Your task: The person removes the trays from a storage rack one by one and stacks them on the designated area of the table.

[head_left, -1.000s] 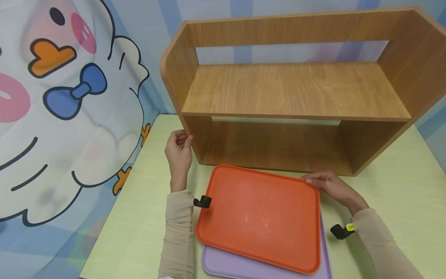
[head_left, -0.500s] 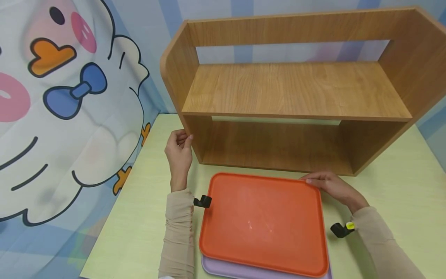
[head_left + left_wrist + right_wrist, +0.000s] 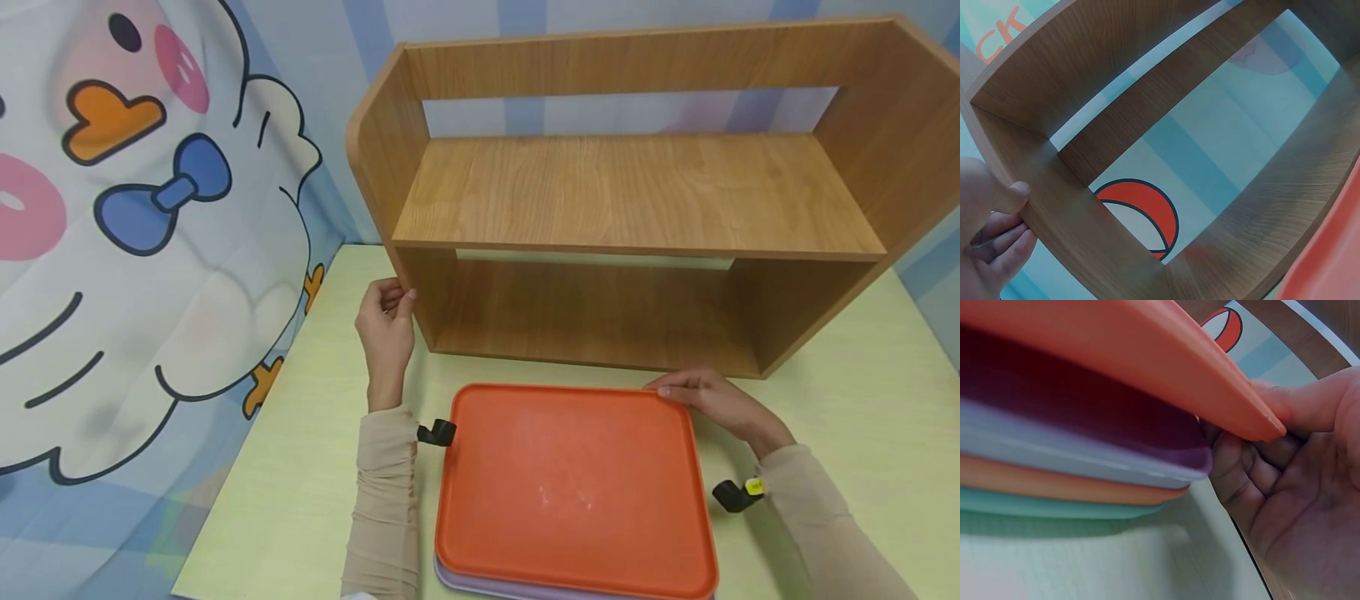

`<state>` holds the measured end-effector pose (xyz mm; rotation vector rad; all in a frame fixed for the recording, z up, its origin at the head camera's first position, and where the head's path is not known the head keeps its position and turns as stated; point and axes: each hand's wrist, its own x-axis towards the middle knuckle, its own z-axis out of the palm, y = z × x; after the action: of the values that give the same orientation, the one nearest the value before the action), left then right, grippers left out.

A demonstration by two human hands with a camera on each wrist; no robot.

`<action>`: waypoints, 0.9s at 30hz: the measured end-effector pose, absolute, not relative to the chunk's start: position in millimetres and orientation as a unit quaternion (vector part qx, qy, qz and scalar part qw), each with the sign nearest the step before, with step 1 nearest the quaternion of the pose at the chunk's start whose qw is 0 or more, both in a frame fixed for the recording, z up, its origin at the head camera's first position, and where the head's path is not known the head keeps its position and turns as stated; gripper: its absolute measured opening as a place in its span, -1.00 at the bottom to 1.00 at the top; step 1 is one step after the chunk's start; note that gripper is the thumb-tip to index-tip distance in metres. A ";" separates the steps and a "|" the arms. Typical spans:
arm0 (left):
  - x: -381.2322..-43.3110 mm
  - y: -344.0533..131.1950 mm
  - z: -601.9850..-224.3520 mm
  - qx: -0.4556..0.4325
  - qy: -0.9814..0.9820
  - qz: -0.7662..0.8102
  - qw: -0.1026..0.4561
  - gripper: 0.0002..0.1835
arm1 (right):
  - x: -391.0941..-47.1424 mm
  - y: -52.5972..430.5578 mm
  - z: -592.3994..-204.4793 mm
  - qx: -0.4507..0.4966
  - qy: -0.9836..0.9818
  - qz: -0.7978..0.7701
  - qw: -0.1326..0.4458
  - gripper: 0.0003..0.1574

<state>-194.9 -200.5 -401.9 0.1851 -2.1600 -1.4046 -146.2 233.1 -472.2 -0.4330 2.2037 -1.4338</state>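
Observation:
A wooden two-tier shelf (image 3: 637, 192) stands on the table. My left hand (image 3: 386, 342) holds the front edge of its left side panel, with the thumb (image 3: 1013, 197) against the wood. My right hand (image 3: 723, 408) pinches the far right corner of an orange-red tray (image 3: 570, 483). In the right wrist view the thumb is on top of that corner and the fingers curl beneath. A purple tray (image 3: 1079, 447) lies below, with a gap between the two at this corner. Under it are a light orange tray (image 3: 1072, 480) and a mint-green tray (image 3: 1054, 505), stacked.
The pale green table (image 3: 285, 500) extends left and right of the trays. The shelf's lower board (image 3: 600, 312) sits just behind the stack. A curtain with a cartoon bird (image 3: 225, 317) hangs on the left.
The orange-red tray has turned and come down toward me, now covering more of the purple tray. Its far left corner has moved away from the shelf. Both hands stay nearly still.

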 end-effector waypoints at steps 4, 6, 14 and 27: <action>-194.5 -200.2 -401.6 0.070 -0.805 -0.521 0.274 -0.73 | -144.9 232.6 -471.5 -0.162 0.804 -0.523 0.231 -0.62; -194.1 -199.8 -401.3 0.071 -0.805 -0.522 0.273 -0.73 | -144.1 231.9 -470.7 -0.161 0.806 -0.521 0.230 -0.63; -194.1 -199.5 -400.9 0.072 -0.804 -0.525 0.271 -0.74 | -139.6 228.0 -469.2 -0.156 0.831 -0.495 0.200 -0.65; -194.1 -199.6 -401.8 0.068 -0.802 -0.525 0.277 -0.75 | -126.0 226.8 -467.7 -0.128 0.833 -0.509 0.176 -0.63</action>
<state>-194.1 -199.6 -401.8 0.1837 -2.1528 -1.4101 -126.0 226.8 -467.7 -0.3613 2.3585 -1.4406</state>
